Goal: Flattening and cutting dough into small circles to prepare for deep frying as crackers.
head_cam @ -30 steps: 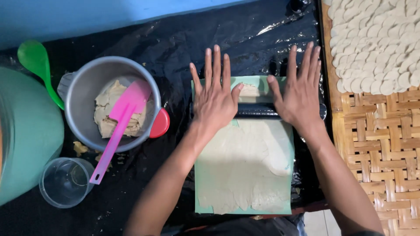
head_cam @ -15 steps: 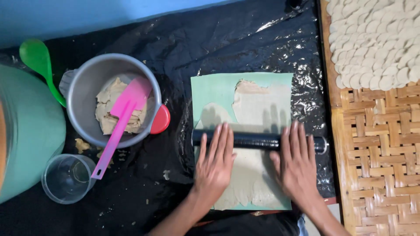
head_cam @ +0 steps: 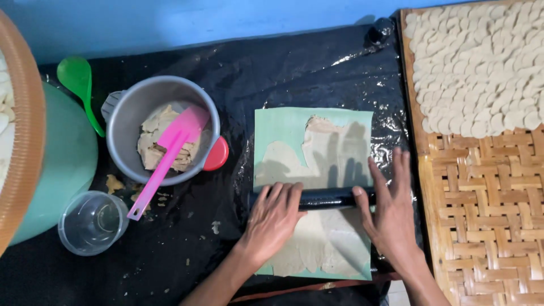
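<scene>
Head view: your left hand (head_cam: 272, 218) and right hand (head_cam: 391, 209), flat and open-palmed on black rolling pin (head_cam: 334, 198) across dough sheet (head_cam: 317, 170) mid-tabletop; press evenly, both palms level.

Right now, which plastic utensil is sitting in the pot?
The pink spatula: it rests in the grey pot on the dough. The green spoon lies outside, left of the pot.

a rolling pin (head_cam: 328, 198) lies across the dough sheet (head_cam: 323, 226) on a mat (head_cam: 277, 122), both hands on it. left stands a pot (head_cam: 122, 122) holding a spatula (head_cam: 164, 161); a cup (head_cam: 93, 222) before it; a woven tray (head_cam: 481, 204) right.
</scene>
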